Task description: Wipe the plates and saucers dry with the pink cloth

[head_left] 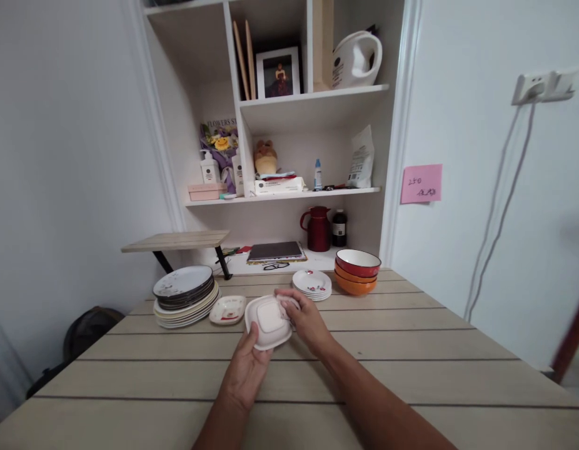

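Note:
A small white square dish (269, 320), its underside towards me, is held tilted above the table. My left hand (246, 374) grips its near lower edge, thumb on the base and fingers behind. At the dish's upper right edge is my right hand (304, 315), its fingers closed on a crumpled white cloth-like piece (289, 302) pressed against the dish. Whether that is cloth or tissue I cannot tell. Just left of the held dish, another square dish (227, 310) with a printed picture lies face up on the table.
Stacked plates (184, 282) stand at the left, beneath a small raised wooden shelf (177, 240). Small flowered plates (312, 282) and a stack of red and orange bowls (357, 272) sit behind my hands. Beyond the slatted table (402, 369), a red jug (318, 230) stands in the shelving.

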Tool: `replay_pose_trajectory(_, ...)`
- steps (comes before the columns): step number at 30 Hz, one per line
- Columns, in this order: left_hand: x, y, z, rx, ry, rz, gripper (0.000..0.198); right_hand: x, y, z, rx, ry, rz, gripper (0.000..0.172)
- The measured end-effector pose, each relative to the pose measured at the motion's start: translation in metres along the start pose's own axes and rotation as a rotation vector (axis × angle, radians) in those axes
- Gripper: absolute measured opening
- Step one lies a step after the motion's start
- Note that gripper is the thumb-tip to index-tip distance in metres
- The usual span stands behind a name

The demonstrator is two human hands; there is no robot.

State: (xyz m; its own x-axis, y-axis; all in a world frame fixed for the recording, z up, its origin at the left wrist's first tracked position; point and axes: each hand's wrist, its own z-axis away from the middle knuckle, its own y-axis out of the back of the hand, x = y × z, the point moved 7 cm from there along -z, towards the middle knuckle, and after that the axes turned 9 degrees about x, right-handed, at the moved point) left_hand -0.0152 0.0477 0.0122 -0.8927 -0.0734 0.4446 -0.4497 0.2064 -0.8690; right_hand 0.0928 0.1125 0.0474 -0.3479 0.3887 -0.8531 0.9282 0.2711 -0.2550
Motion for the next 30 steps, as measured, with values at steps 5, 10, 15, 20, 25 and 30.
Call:
replay_pose_trajectory(5,0.019,0.012,-0.002,0.017,-0.095,0.088,0.044,-0.010,-0.018,0.017,0.009,0.296,0.248,0.023)
replay_pose_trajectory(10,0.026,0.023,0.000,0.138,-0.085,0.049,0.044,-0.017,-0.040,0.035,-0.027,0.472,0.400,0.019)
replay_pose_trajectory(15,0.021,0.018,-0.001,0.134,-0.053,0.020,0.043,-0.019,-0.039,0.030,-0.049,0.502,0.402,0.027)
replay_pose_trajectory(20,-0.005,0.008,0.003,0.136,0.071,-0.127,0.040,-0.008,0.002,0.001,0.147,0.209,0.217,0.032)
replay_pose_trajectory(25,-0.028,0.003,0.011,0.152,0.169,-0.312,0.039,-0.015,0.018,-0.004,0.196,0.254,0.294,0.027)
replay_pose_trajectory(30,-0.027,0.007,0.008,0.206,0.124,-0.297,0.037,-0.031,-0.023,0.017,-0.062,0.521,0.545,0.034)
